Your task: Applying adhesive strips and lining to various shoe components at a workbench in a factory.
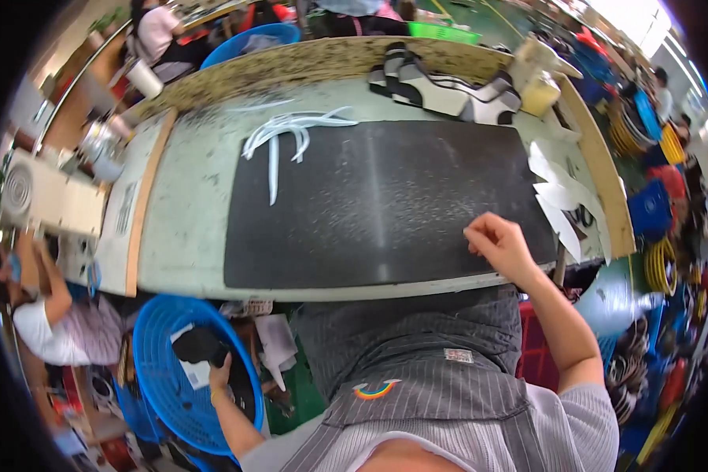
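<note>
Down at my left, my left hand (222,376) reaches into a round blue plastic basket (153,393) and grips a dark piece of material (200,344); its exact kind is not clear. Beneath that piece, a white sheet (193,371) shows inside the basket. My right hand (497,242) hovers at the right side of a black work mat (330,236), its fingers curled in and nothing visible in them. Pale, thin curved strips (291,130) lie in a loose bunch at the mat's far left corner.
Black-and-white shoe parts (440,90) rest at the bench's far right, by a yellowish container (540,94). White cut pieces (566,197) lie along the right side. A wooden rim (291,71) borders the bench. Another person (63,318) works at the left beside a machine (51,193).
</note>
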`<state>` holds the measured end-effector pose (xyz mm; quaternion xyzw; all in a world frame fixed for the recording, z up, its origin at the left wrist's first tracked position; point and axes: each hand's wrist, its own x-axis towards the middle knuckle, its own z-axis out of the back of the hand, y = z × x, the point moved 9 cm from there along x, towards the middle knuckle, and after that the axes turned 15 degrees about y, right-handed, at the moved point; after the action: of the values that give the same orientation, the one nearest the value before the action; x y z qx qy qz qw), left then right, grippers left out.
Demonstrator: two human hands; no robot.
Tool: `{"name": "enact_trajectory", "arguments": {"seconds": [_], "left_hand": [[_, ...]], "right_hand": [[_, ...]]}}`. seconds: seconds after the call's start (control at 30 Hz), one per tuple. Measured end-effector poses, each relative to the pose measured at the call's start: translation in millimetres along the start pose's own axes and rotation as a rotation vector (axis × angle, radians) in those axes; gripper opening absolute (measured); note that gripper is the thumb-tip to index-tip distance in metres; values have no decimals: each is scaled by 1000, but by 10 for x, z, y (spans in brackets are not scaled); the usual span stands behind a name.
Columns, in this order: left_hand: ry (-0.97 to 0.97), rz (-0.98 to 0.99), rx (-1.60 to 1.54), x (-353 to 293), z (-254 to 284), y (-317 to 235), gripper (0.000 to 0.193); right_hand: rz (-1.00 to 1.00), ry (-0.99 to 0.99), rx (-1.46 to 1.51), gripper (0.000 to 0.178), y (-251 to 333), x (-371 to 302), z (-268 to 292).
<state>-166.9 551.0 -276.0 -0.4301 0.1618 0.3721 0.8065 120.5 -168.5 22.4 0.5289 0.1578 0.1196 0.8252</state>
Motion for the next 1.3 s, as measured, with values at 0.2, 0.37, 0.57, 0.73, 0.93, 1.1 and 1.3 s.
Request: {"name": "enact_trajectory", "arguments": {"seconds": [0.2,0.37,0.57,0.73,0.93,1.1,1.3], "left_hand": [[314,159,274,-964,372,-2120,43],[535,-707,346,-1957,-623,-5069,14],[784,-1481,720,-2196,-2506,-7151,21],[-65,-1941,880,-1432,-3458,-8203,42],[-116,-1990,794,-2339,-2805,-8233,28],[730,-1278,777,-2447,-2852,-7397,12],[383,-1410,906,-2098,-2565,-6649,31]], "right_hand": [[105,-186,-663,20,330,638,1230],[184,-215,-907,52,-133,1885,1672],[-29,43,-959,74,-332,2305,1684],[356,14,-1008,61,159,2170,1442],[793,-3,-1102,51,1182,1234,1563],[952,-125,-500,36,1268,128,1713],[43,-381,-751,21,-162,-607,2353]]}}
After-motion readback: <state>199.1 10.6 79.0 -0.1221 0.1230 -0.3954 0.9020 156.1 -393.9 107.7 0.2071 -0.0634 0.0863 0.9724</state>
